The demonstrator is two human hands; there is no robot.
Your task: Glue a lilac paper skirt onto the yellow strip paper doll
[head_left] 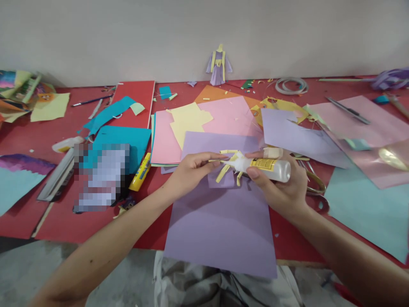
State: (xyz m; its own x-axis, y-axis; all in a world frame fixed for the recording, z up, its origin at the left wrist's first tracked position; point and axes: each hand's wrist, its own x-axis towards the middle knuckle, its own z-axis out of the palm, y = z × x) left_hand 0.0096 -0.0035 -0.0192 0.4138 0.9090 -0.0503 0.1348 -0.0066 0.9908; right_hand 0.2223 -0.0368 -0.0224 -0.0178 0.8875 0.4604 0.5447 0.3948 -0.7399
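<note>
As the right grip [284,187] clasps it, the bottle [266,167] points leftward.

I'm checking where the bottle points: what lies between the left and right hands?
In the head view, yellow paper strips and the nozzle end of the bottle lie between the left hand and the right hand, over the large purple sheet.

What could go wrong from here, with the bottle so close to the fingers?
First, the bottle in the right hand points its nozzle towards the left hand, so a hard squeeze might wet those fingertips. Second, a stray drip could mark the purple sheet beneath the yellow paper strips. Third, that sheet overhangs the near edge of the red table, so a bump there might shift it.
</note>
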